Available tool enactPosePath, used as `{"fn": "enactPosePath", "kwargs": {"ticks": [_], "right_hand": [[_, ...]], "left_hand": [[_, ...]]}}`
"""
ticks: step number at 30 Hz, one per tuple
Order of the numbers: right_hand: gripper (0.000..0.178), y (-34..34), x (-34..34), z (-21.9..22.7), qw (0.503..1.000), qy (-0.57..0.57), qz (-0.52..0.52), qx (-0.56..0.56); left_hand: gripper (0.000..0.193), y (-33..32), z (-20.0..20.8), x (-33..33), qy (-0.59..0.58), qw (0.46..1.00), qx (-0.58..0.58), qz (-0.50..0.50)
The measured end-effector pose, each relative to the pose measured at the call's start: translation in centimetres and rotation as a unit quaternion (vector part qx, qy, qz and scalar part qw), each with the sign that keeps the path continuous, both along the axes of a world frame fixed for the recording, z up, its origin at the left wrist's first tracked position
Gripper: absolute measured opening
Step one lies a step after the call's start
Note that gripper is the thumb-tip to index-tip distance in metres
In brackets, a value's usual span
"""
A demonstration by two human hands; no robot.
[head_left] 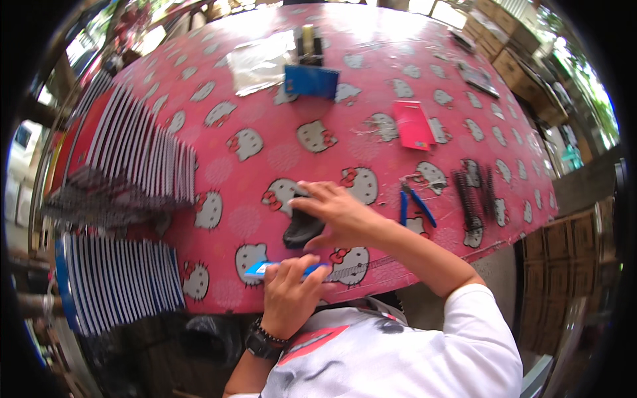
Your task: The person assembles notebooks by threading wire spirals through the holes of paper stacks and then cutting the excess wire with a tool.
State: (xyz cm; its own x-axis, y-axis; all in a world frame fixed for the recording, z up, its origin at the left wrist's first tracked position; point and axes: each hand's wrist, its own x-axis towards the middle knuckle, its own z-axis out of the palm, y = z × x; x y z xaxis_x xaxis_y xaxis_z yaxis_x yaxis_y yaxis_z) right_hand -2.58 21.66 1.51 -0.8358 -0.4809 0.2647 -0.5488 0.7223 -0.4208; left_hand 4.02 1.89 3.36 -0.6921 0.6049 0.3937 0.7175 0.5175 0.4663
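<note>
Near the front edge of the table, my left hand closes its fingers around a small blue notebook, seen edge-on and mostly hidden by the hand. A thin spiral coil stretches to the right from beside it. Just beyond, my right hand curves over a dark grey, block-like object, fingers on its top and thumb near its lower right side. What kind of thing it is I cannot make out. Blue-handled pliers lie to the right of my right hand, their handles spread.
Stacks of spiral notebooks with red covers and blue covers line the left side. Black spiral coils lie at right. Farther off are a pink notebook, a blue notebook and a clear plastic sheet.
</note>
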Motion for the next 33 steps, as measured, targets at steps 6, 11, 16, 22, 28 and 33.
{"fn": "enactPosePath", "kwargs": {"ticks": [6,11,16,22,28,33], "right_hand": [[0.072,-1.9,-0.2,-2.7,0.999,-0.019,-0.011,0.035],[0.063,0.0,1.3,-1.3,0.996,-0.045,-0.045,-0.06],[0.058,3.1,3.8,-0.4,0.938,-0.227,0.01,-0.261],[0.057,2.0,5.6,-0.3,0.867,-0.319,0.139,-0.357],[0.054,1.5,5.0,-0.3,0.795,-0.361,0.189,-0.449],[0.044,1.7,3.7,-1.0,0.83,-0.343,0.134,-0.42]], "left_hand": [[0.021,0.0,0.4,0.1,-0.022,1.0,0.012,0.003],[0.023,-0.7,-0.2,-0.4,-0.009,0.999,-0.03,-0.021],[0.024,-2.0,-0.4,-0.9,0.022,0.996,-0.024,0.078],[0.019,-2.6,-1.3,-1.1,0.024,0.998,0.005,0.066],[0.025,-2.4,-1.7,-1.1,0.026,0.997,0.011,0.07],[0.054,-2.4,-2.3,-1.5,-0.005,0.995,0.021,0.093]]}}
